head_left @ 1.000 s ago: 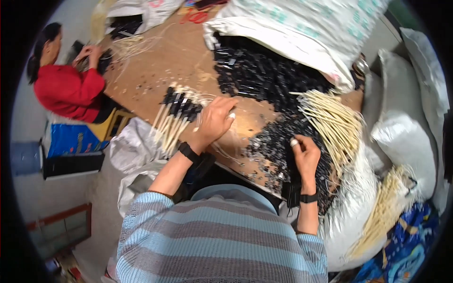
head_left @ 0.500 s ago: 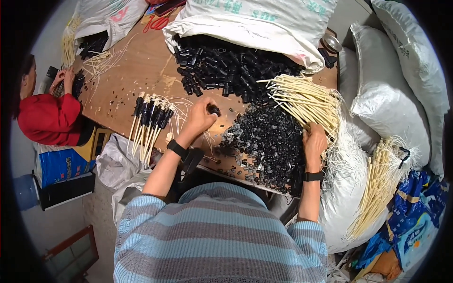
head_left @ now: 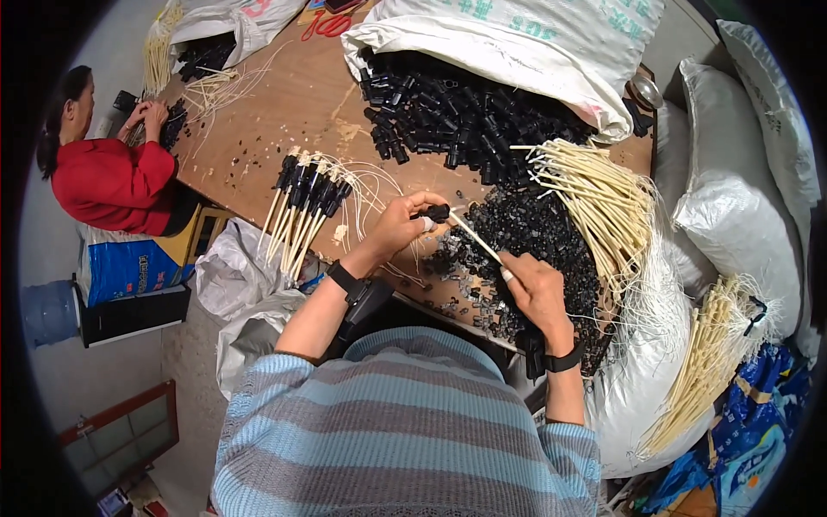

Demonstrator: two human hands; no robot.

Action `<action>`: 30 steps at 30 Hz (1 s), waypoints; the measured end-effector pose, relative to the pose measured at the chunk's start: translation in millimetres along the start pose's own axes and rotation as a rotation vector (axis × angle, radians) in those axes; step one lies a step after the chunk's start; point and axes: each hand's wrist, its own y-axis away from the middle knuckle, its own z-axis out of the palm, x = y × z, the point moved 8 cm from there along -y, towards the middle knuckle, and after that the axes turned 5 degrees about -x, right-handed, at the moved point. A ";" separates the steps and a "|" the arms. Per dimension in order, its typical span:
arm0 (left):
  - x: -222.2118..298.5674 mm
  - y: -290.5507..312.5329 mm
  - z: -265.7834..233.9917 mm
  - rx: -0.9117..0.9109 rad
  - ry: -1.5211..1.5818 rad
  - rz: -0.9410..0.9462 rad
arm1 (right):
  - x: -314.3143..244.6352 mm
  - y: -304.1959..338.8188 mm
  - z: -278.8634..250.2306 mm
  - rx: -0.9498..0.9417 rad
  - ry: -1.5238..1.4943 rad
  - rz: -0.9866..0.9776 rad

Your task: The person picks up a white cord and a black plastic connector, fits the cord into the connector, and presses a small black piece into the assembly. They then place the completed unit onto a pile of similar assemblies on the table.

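My left hand is closed around a small black plastic fitting above the table, with white wrapping on one finger. My right hand grips a thin cream tube that slants up toward the fitting. The tube's far tip is close to the fitting; whether the two touch I cannot tell. Beneath both hands spreads a pile of small black and clear plastic pieces. To the left lies a row of cream tubes with black fittings on their upper ends and thin white cords trailing off.
A white woven sack spills black fittings at the back. More cream tubes lie at the table's right side, beside stuffed sacks. Red scissors rest at the far edge. A person in red works at the left.
My right hand has left the bundle of cream tubes and come leftward with one tube, close to my left hand. The left hand still holds the black fitting. The whole view has shifted.
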 end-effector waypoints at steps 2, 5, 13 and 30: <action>6.1 -1.7 1.6 -0.034 -0.073 0.058 | -2.9 1.7 2.3 -0.012 0.041 -0.018; 30.4 7.2 10.6 -0.099 -0.750 0.221 | -16.8 -3.0 4.3 -0.015 0.180 -0.094; 34.5 10.1 38.7 -0.207 -0.980 0.375 | -30.5 -5.6 18.2 -0.028 0.301 -0.135; 46.1 26.2 32.3 0.023 -1.009 0.316 | 41.5 18.2 -14.3 0.367 -1.546 0.150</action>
